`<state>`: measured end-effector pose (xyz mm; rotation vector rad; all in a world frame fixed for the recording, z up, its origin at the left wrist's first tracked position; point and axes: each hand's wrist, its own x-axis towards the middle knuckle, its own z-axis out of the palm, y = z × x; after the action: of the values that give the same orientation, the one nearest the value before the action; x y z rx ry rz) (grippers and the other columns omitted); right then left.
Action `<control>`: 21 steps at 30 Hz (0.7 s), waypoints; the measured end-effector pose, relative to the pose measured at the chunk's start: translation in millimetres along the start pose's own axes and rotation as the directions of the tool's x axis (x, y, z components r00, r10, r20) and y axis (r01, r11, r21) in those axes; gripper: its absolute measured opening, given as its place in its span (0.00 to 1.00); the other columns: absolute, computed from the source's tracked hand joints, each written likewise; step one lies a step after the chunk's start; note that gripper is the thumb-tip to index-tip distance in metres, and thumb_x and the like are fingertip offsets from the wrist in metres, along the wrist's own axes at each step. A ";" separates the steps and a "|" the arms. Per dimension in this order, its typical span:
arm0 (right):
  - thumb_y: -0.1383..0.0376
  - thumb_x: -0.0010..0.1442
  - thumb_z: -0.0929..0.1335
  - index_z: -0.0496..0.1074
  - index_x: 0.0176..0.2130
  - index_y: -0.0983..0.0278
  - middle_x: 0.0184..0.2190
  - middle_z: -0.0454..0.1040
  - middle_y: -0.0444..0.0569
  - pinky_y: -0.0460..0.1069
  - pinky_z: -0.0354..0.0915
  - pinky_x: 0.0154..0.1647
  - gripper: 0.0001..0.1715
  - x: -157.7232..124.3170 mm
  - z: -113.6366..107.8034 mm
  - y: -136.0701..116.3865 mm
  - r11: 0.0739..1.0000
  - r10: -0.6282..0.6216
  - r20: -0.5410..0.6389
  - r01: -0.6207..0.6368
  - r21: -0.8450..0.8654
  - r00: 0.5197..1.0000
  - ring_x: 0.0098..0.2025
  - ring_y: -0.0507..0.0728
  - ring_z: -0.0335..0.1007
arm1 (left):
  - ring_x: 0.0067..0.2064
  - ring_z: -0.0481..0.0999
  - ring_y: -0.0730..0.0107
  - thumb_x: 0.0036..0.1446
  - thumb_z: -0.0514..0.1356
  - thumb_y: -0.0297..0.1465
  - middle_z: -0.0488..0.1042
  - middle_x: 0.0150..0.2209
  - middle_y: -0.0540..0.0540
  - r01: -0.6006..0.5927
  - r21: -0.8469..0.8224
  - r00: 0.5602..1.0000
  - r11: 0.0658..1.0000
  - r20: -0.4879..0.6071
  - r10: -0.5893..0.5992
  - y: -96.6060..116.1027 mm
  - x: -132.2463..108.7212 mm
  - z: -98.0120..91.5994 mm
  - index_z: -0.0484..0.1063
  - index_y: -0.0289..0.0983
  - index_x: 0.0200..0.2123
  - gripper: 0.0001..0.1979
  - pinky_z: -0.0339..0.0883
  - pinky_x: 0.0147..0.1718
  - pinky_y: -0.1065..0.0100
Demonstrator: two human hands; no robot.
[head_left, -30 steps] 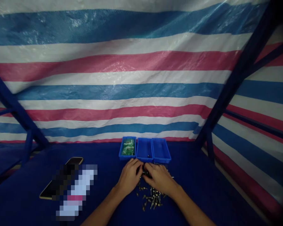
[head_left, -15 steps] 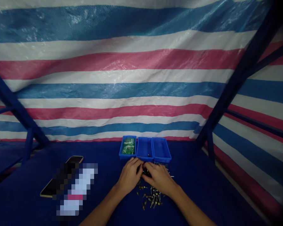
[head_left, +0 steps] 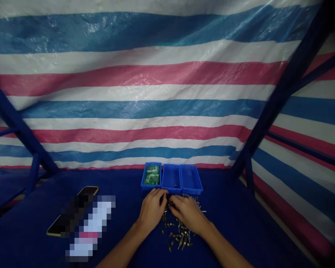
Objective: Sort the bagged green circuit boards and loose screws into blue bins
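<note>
Shiny metal pins (head_left: 183,235); smooth plastic trays (head_left: 191,177)

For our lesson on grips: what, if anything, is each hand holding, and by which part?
It cannot be told: a small metallic piece shows at the right hand, any hold hidden; whether the left hand holds anything is unclear.

Dim light glints off the upper folds of a plastic tarpaulin (head_left: 145,134) striped blue, white and red, hanging behind a dark blue tabletop (head_left: 234,223). A left frame post (head_left: 15,121) and a right frame post (head_left: 277,98) slant at either side; shadow darkens the upper right corner.
</note>
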<state>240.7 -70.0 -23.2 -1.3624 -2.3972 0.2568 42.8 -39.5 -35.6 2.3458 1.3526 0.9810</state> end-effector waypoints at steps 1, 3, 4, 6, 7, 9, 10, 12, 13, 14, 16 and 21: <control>0.66 0.72 0.68 0.71 0.48 0.59 0.44 0.81 0.46 0.47 0.63 0.39 0.05 0.1 0.7 0.6 1.000 0.003 -0.004 -0.003 0.000 1.000 0.42 0.57 0.81 | 0.46 0.80 0.59 0.70 0.53 0.26 0.82 0.41 0.47 0.002 0.003 1.000 1.000 -0.001 -0.002 -0.1 0.1 0.2 0.78 0.43 0.46 0.13 0.73 0.47 0.60; 0.66 0.72 0.67 0.70 0.47 0.59 0.43 0.81 0.45 0.47 0.63 0.38 0.04 0.2 1.8 1.9 1.000 0.006 -0.012 -0.006 0.002 1.000 0.41 0.57 0.81 | 0.47 0.80 0.59 0.70 0.53 0.26 0.82 0.42 0.47 0.001 0.001 1.000 1.000 -0.006 -0.001 -0.1 0.2 0.4 0.78 0.43 0.45 0.13 0.73 0.47 0.59; 0.67 0.72 0.66 0.70 0.47 0.59 0.43 0.81 0.45 0.47 0.62 0.38 0.04 0.2 2.3 2.4 1.000 0.007 -0.016 -0.007 0.004 1.000 0.41 0.57 0.81 | 0.47 0.80 0.59 0.70 0.53 0.26 0.82 0.42 0.47 -0.001 0.000 1.000 1.000 -0.009 0.001 0.0 0.3 0.5 0.78 0.43 0.45 0.13 0.73 0.47 0.59; 0.67 0.73 0.66 0.70 0.47 0.59 0.42 0.81 0.45 0.47 0.62 0.38 0.04 0.0 2.9 3.2 1.000 0.006 -0.022 -0.006 0.009 1.000 0.41 0.57 0.81 | 0.47 0.80 0.59 0.70 0.53 0.26 0.82 0.42 0.46 -0.003 0.000 1.000 1.000 -0.011 0.003 0.3 0.4 0.5 0.78 0.43 0.45 0.13 0.73 0.48 0.59; 0.67 0.73 0.66 0.70 0.47 0.59 0.42 0.81 0.45 0.47 0.62 0.38 0.04 -0.2 3.1 3.4 1.000 0.004 -0.023 -0.003 0.012 1.000 0.41 0.57 0.81 | 0.47 0.80 0.58 0.70 0.53 0.26 0.82 0.42 0.46 -0.003 0.001 1.000 1.000 -0.010 0.003 0.4 0.4 0.4 0.78 0.43 0.45 0.13 0.73 0.47 0.59; 0.68 0.73 0.66 0.69 0.47 0.58 0.42 0.81 0.45 0.47 0.62 0.38 0.04 -0.6 3.0 3.4 1.000 -0.002 -0.029 0.002 0.018 1.000 0.41 0.57 0.80 | 0.47 0.80 0.58 0.70 0.53 0.26 0.82 0.42 0.46 -0.001 0.003 1.000 1.000 -0.006 0.001 0.6 0.6 0.3 0.78 0.43 0.45 0.13 0.73 0.47 0.59; 0.68 0.73 0.66 0.69 0.46 0.58 0.43 0.80 0.45 0.47 0.62 0.38 0.04 -0.8 2.8 3.2 1.000 -0.004 -0.034 0.005 0.021 0.999 0.41 0.57 0.80 | 0.47 0.80 0.58 0.70 0.53 0.26 0.82 0.42 0.46 0.000 0.002 1.000 1.000 -0.006 0.000 0.5 0.7 0.3 0.78 0.43 0.45 0.13 0.73 0.47 0.58; 0.68 0.73 0.65 0.69 0.46 0.58 0.43 0.80 0.45 0.47 0.62 0.38 0.05 -0.9 2.0 2.6 1.000 -0.008 -0.043 0.010 0.029 0.999 0.41 0.57 0.80 | 0.47 0.80 0.58 0.70 0.53 0.26 0.82 0.42 0.46 -0.004 -0.001 1.000 1.000 -0.013 0.004 0.3 0.9 0.4 0.78 0.43 0.45 0.13 0.73 0.47 0.58; 0.68 0.73 0.65 0.69 0.46 0.58 0.43 0.80 0.46 0.47 0.62 0.38 0.05 -0.9 1.4 2.2 0.999 -0.008 -0.047 0.010 0.032 0.999 0.41 0.56 0.80 | 0.47 0.80 0.58 0.70 0.53 0.26 0.82 0.42 0.46 -0.009 -0.003 1.000 1.000 -0.017 0.009 0.2 1.0 0.4 0.78 0.43 0.45 0.13 0.73 0.47 0.59; 0.68 0.74 0.64 0.69 0.45 0.59 0.43 0.80 0.46 0.47 0.62 0.38 0.05 -0.8 0.7 1.7 0.999 -0.007 -0.048 0.009 0.034 0.999 0.41 0.56 0.80 | 0.47 0.80 0.58 0.69 0.53 0.26 0.82 0.42 0.46 -0.013 -0.004 1.000 1.000 -0.019 0.013 0.0 1.1 0.4 0.78 0.43 0.45 0.13 0.73 0.47 0.59; 0.68 0.74 0.64 0.69 0.45 0.59 0.43 0.79 0.46 0.47 0.63 0.38 0.05 -0.6 -0.8 0.7 0.999 0.000 -0.052 0.002 0.036 0.999 0.40 0.57 0.79 | 0.46 0.80 0.58 0.69 0.54 0.26 0.82 0.42 0.46 -0.017 -0.004 1.000 1.000 -0.018 0.017 -0.1 1.1 0.3 0.78 0.43 0.45 0.13 0.73 0.47 0.59; 0.63 0.78 0.60 0.67 0.48 0.58 0.43 0.78 0.47 0.48 0.63 0.39 0.07 -0.3 -3.3 -0.8 0.997 0.017 -0.081 -0.011 0.072 0.997 0.41 0.58 0.79 | 0.45 0.79 0.58 0.70 0.54 0.27 0.82 0.41 0.46 -0.015 0.001 1.000 1.000 -0.008 0.015 0.6 0.9 -0.5 0.78 0.43 0.44 0.13 0.73 0.46 0.60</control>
<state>241.6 -70.7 -20.0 -1.3321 -2.2898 0.2825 43.1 -39.1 -34.4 2.3582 1.3407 0.9947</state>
